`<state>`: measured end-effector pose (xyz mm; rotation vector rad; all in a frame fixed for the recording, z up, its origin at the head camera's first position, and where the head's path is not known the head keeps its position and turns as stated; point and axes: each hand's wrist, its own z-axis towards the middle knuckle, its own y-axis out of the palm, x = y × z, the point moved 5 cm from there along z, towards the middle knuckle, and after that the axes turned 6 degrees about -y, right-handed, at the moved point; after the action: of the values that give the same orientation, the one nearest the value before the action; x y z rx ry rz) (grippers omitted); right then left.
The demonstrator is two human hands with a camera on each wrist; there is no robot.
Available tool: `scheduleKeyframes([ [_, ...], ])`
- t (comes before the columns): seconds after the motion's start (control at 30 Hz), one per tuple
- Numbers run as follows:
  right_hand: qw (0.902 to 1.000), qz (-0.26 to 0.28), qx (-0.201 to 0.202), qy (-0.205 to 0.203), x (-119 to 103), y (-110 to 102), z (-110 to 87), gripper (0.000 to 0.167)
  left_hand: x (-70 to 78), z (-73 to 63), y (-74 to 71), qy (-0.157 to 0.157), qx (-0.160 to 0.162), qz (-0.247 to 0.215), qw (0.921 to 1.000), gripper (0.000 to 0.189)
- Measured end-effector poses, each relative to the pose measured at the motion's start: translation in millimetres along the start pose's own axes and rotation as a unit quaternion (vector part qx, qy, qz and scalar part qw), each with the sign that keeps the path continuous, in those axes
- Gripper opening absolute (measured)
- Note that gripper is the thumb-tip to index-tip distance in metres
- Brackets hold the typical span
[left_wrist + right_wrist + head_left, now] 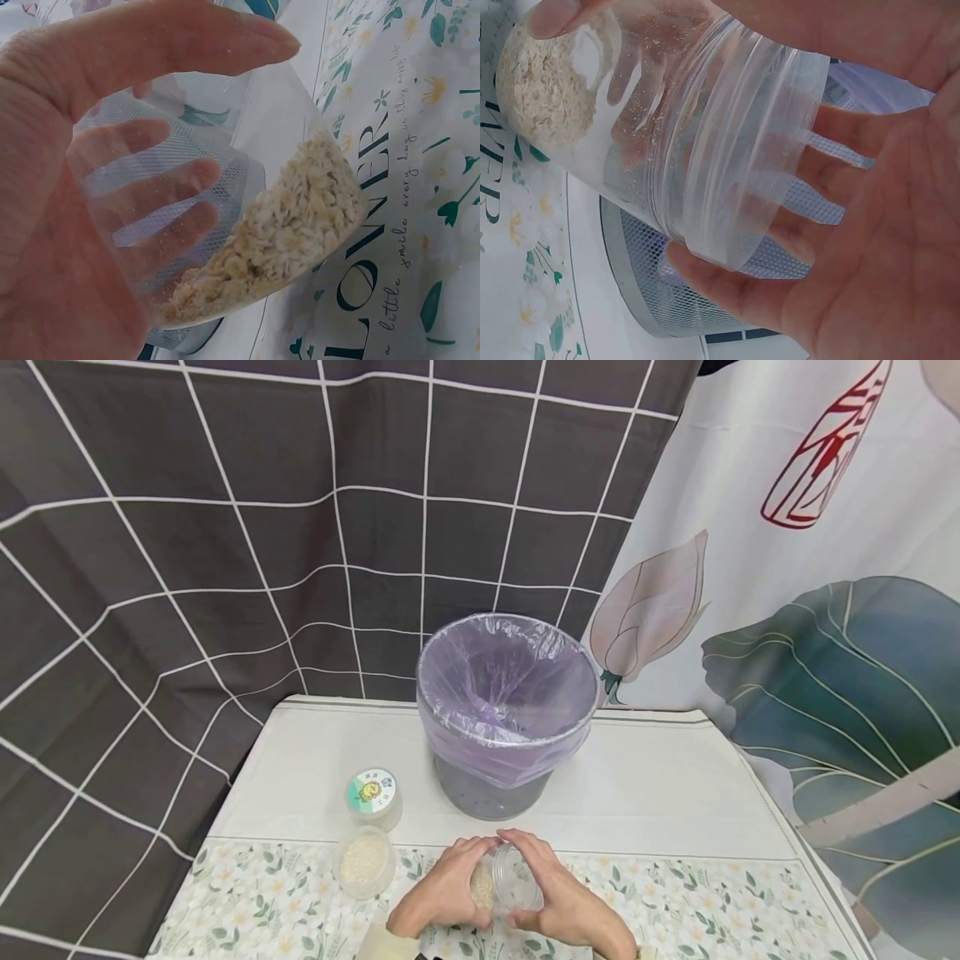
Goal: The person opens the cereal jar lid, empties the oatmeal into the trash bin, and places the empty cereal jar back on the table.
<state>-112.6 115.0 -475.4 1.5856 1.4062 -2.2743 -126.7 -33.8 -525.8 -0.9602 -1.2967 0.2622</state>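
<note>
Cloth (675,793) with flowers lies under the bin and jars. The big bin (491,802) already has its purple bag (487,760) on, so that part looks done. In front of it, the left hand (452,883) bends around the oat jar (634,180), which is tipped over. The right hand (564,900) curls around the clear lid (742,142) at the jar's end. A picture-top jar (373,797) and a white-grain jar (364,862) sit off to the left. Both grips are made; turning the lid seems left, but which way I can't tell. The oats (292,217) are all inside, it seems.
</note>
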Motion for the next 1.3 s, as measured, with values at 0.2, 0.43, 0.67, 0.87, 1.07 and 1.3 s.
scheduleKeyframes([
  [0.2,0.9999,0.007,0.008,0.004,0.7,1.2,-0.1,0.105,1.3,-0.5,-1.9,0.022,0.026,0.011,0.9994,0.093],
  [0.43,0.9971,0.037,0.047,0.046,5.6,3.4,-0.9,0.094,7.5,-4.9,-9.9,0.074,0.126,0.073,0.9866,0.083],
  [0.67,0.9901,0.065,0.086,0.090,12.9,3.6,0.4,0.081,9.2,-7.0,-10.5,0.060,0.190,0.103,0.9744,0.091],
  [0.87,0.9828,0.091,0.096,0.129,15.4,4.2,-0.3,0.077,8.7,-6.9,-9.0,0.043,0.207,0.106,0.9717,0.094],
  [1.07,0.9660,0.159,0.131,0.156,18.9,2.8,1.6,0.071,8.9,-6.6,-8.8,0.064,0.259,0.124,0.9556,0.095],
  [1.3,0.9366,0.251,0.153,0.191,22.0,4.4,3.9,0.067,13.5,-6.7,-12.3,0.094,0.318,0.138,0.9330,0.091],
])
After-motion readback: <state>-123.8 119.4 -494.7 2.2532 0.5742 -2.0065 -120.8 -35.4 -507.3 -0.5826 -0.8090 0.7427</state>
